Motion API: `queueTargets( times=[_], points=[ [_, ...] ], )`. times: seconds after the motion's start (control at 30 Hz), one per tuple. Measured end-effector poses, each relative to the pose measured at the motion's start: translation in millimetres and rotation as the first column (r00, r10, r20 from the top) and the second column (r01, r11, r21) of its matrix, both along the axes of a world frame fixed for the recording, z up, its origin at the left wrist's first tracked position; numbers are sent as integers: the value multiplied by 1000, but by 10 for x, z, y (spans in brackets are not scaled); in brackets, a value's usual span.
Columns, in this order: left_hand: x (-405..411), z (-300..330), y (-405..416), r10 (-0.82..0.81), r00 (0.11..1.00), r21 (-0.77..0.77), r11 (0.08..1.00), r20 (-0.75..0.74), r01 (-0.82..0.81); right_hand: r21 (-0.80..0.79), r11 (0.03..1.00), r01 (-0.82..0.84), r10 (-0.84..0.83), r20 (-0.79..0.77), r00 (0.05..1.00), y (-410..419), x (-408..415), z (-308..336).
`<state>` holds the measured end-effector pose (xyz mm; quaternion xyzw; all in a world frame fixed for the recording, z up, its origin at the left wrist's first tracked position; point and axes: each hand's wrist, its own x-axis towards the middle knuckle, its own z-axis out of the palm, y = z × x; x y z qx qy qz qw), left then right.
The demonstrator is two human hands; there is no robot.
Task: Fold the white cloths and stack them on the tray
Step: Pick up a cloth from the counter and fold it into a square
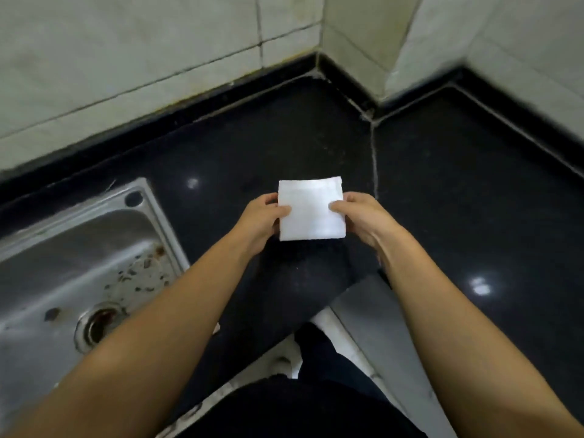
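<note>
A small white cloth (311, 208), folded into a neat near-square, is held over the black countertop (442, 200) in the middle of the view. My left hand (260, 221) pinches its left edge with thumb on top. My right hand (360, 216) pinches the right edge the same way. Whether the cloth rests on the counter or hovers just above it, I cannot tell. No tray is in view.
A stainless steel sink (76, 263) with a stained basin and drain is set into the counter at the left. Tiled walls (158, 58) meet in a corner behind the counter. The counter's front edge runs diagonally near my body.
</note>
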<state>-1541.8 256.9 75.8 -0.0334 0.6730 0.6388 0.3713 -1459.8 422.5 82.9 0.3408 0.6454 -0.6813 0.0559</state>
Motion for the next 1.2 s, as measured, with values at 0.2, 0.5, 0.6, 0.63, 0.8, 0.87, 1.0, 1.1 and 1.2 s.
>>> queueTargets(
  times=[0.2, 0.5, 0.6, 0.63, 0.8, 0.87, 1.0, 1.1, 1.2],
  points=[
    [825, 134, 266, -404, 915, 92, 912, 24, 400, -165, 914, 370, -377, -12, 926, -139, 1462, 54],
    [3042, 209, 901, -833, 553, 133, 551, 27, 824, -195, 427, 883, -904, -105, 414, -689, 4197, 147],
    [4087, 261, 912, -922, 386, 125, 383, 1, 915, -199, 226, 954, -971, -124, 204, -1091, 5208, 156],
    [4469, 276, 873, -945, 326, 121, 323, -5, 939, -199, 148, 969, -984, -126, 125, -1246, 5559, 161],
    [6272, 256, 573, -992, 124, 160, 127, 25, 979, -181, -132, 975, -981, -117, -155, -1938, 7174, 217],
    [6984, 237, 452, -996, 64, 185, 73, 55, 980, -184, -218, 958, -962, -124, -242, -2195, 7798, 289],
    [8145, 313, 291, -998, -38, 193, -26, 59, 981, -176, -350, 920, -917, -138, -375, -2504, 8851, 409],
    [8826, 377, 368, -995, -93, 198, -85, 32, 977, -161, -394, 905, -896, -153, -418, -2496, 9470, 471],
    [9440, 447, 602, -993, -116, 218, -111, 14, 970, -167, -420, 892, -876, -183, -447, -2298, 10039, 508]
  ],
)
